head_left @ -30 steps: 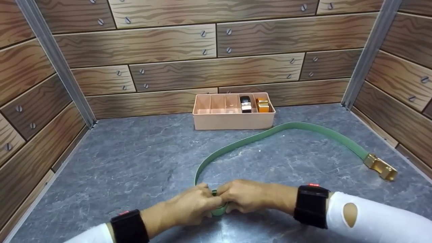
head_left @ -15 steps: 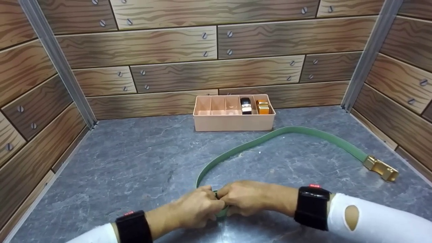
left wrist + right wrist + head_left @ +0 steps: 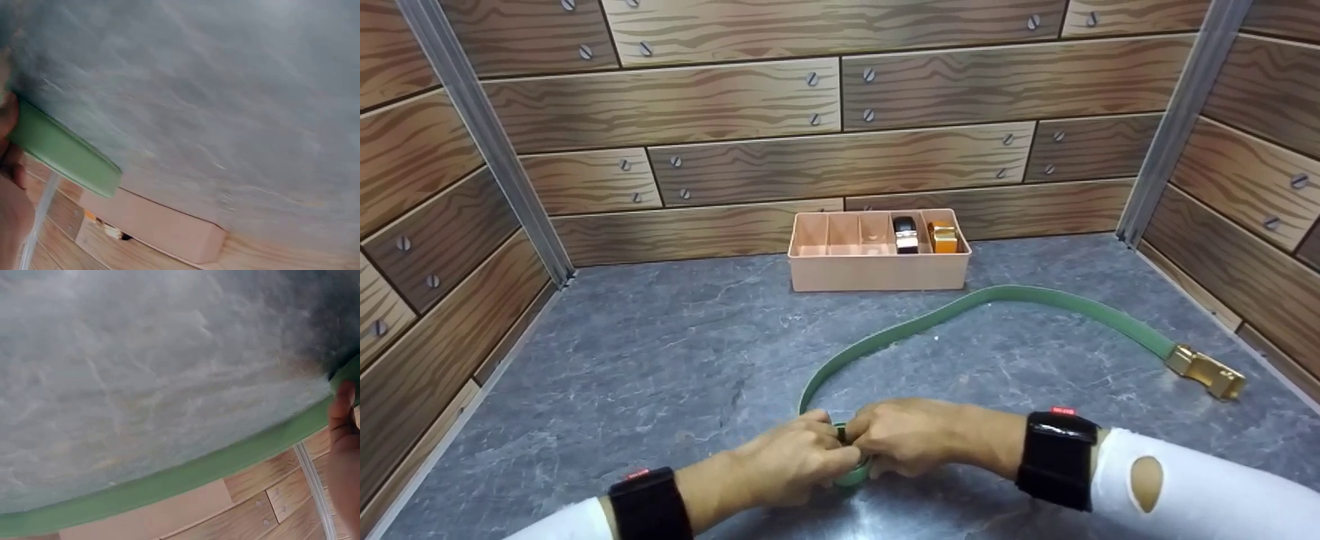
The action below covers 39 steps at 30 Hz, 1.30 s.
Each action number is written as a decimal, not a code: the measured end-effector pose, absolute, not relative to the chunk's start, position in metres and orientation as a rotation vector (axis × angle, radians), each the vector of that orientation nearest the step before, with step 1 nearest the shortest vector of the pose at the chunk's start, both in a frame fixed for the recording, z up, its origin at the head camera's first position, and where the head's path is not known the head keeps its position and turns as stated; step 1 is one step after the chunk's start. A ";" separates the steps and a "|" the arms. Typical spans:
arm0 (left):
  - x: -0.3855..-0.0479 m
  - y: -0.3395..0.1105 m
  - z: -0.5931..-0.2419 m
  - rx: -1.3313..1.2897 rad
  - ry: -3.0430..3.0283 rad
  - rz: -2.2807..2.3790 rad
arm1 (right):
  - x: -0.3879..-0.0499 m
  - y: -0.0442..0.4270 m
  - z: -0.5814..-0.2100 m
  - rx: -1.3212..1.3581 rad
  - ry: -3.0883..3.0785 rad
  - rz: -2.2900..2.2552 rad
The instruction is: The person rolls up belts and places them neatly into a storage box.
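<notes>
A green belt point(image 3: 915, 324) stands on its edge in a long curve across the table. Its gold buckle point(image 3: 1207, 373) lies at the far right. The belt's near end is coiled into a small roll point(image 3: 851, 475) between the two hands. My left hand point(image 3: 791, 459) grips the roll from the left, and my right hand point(image 3: 907, 437) pinches it from the right. Fingers hide most of the roll. In the left wrist view the belt point(image 3: 62, 149) runs out from the fingers; in the right wrist view the hand point(image 3: 344, 433) is at the roll's side.
At the back stands a pink divided box point(image 3: 877, 271). A rolled black belt point(image 3: 906, 235) and a rolled orange belt point(image 3: 943, 237) sit in its right compartments. Wood-patterned walls point(image 3: 750, 101) enclose the grey marbled table point(image 3: 645, 360) at the back and sides.
Both hands stay together at the roll with only small finger movements. The belt's curve has shifted slightly toward me near the box; the buckle stays almost in place.
</notes>
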<state>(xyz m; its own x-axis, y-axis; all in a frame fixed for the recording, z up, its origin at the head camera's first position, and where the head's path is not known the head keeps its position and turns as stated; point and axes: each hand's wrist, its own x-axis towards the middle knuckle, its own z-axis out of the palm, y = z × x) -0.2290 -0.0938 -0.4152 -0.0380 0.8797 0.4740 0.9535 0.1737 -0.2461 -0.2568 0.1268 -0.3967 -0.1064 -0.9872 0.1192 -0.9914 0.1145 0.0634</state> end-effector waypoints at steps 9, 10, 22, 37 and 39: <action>-0.232 -0.093 -0.412 -1.793 -2.093 -0.281 | -0.254 0.133 -0.400 2.001 -2.247 0.103; -0.233 -0.096 -0.411 -1.793 -2.129 -0.285 | -0.255 0.133 -0.399 2.018 -2.238 0.094; -0.221 -0.087 -0.416 -1.671 -2.142 -0.457 | -0.256 0.136 -0.399 1.979 -2.358 0.213; -0.213 -0.083 -0.421 -1.217 -2.443 -0.878 | -0.245 0.108 -0.386 1.760 -2.617 0.272; -0.214 -0.083 -0.421 -1.211 -2.429 -0.902 | -0.244 0.106 -0.383 1.758 -2.608 0.198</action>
<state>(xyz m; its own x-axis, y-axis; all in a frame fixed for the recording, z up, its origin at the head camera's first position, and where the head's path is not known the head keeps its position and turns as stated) -0.2139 -0.0831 -0.4205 -0.6094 0.6174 0.4974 0.7924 0.4537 0.4076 -0.2441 0.1057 -0.3829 -0.3778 -0.9238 0.0620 -0.9226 0.3699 -0.1098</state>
